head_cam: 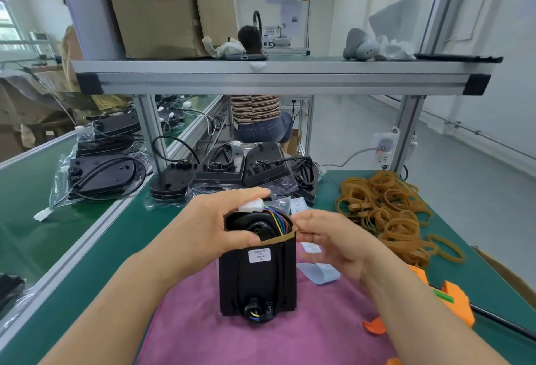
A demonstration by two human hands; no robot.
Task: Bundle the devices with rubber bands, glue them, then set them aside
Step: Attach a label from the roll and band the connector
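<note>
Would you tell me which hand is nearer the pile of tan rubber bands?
Right. The right hand is beside the pile of tan rubber bands; the left hand grips the black plastic device, on its far side.

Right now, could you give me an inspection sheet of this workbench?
Surface: green bench mat with pink cloth.
Job's things: black plastic device, stretched tan rubber band, pile of tan rubber bands, orange glue gun.
Clutter: white paper slips.
Hands: left hand grips device; right hand pinches band.
Cables: coloured wires at device top.
Surroundings: bagged black devices, cardboard box on aluminium shelf.
</note>
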